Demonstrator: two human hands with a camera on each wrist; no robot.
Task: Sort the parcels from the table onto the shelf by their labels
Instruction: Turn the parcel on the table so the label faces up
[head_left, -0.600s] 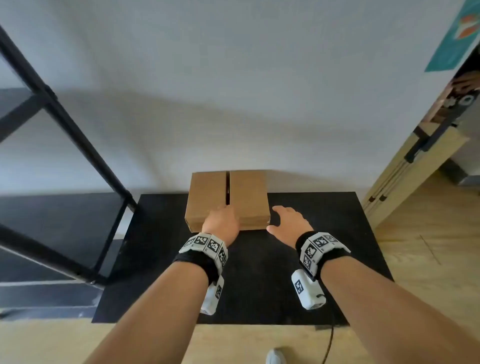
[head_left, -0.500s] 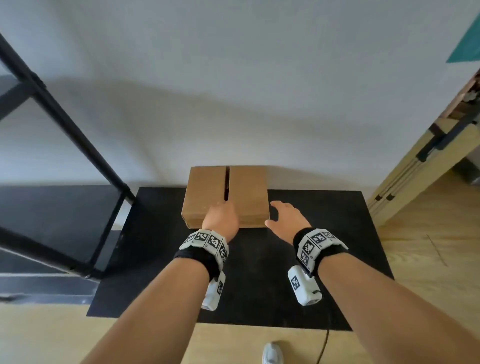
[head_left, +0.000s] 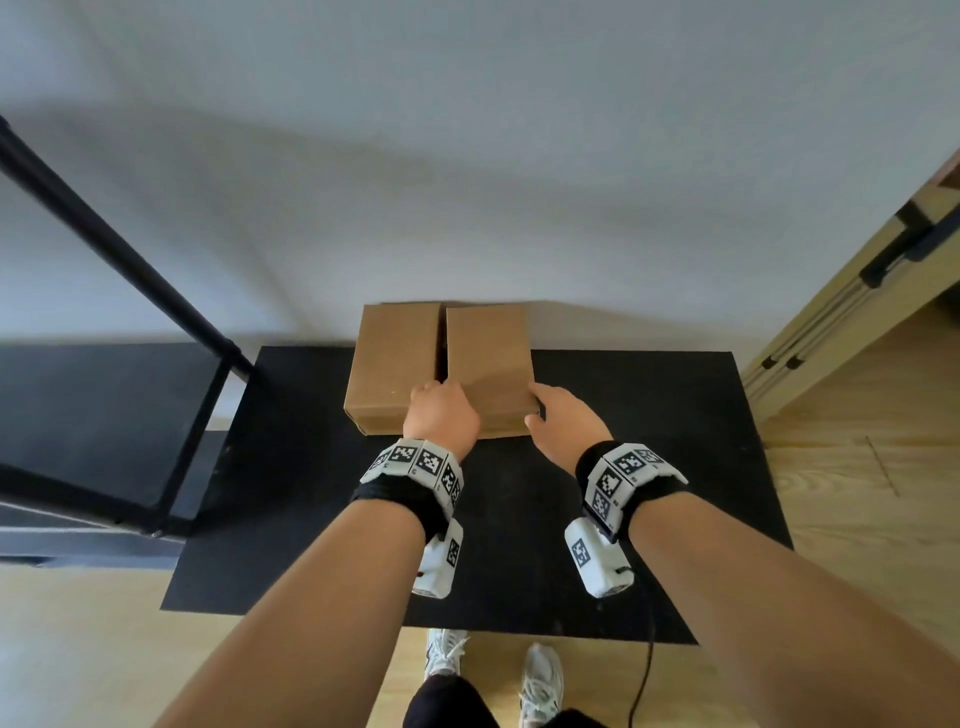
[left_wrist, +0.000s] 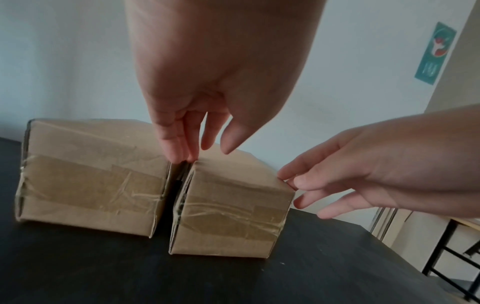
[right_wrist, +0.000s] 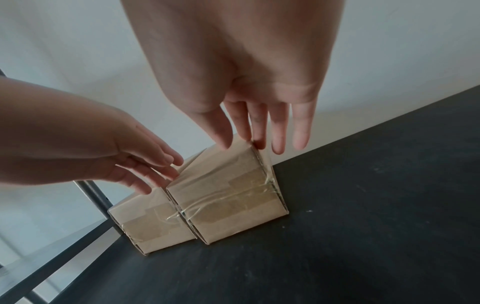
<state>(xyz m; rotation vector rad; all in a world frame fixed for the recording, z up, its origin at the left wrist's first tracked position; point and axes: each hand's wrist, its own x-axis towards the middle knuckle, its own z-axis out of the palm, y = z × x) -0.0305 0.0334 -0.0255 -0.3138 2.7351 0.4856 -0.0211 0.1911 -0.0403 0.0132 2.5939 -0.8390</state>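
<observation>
Two brown taped cardboard parcels stand side by side at the back of the black table (head_left: 649, 441); no labels show. My left hand (head_left: 441, 415) reaches over the near edge. Its straight fingers (left_wrist: 182, 152) dip into the gap between the left parcel (head_left: 395, 358) and the right parcel (head_left: 488, 353), and its thumb hovers over the right parcel (left_wrist: 233, 205). My right hand (head_left: 561, 421) is at that parcel's near right corner, thumb over the top and straight fingers (right_wrist: 279, 133) down its right side. The right parcel (right_wrist: 228, 195) leans slightly away from the left parcel (right_wrist: 150, 222).
A black metal shelf unit (head_left: 104, 405) stands left of the table, its slanted post (head_left: 130, 270) close to the left parcel. A white wall lies just behind the parcels. A wooden door (head_left: 857, 312) is at the right. A cable (head_left: 644, 675) hangs off the table's front edge.
My right hand has moved left onto the right parcel's corner. My left fingers have pushed into the gap between the parcels. The head view has tipped further down.
</observation>
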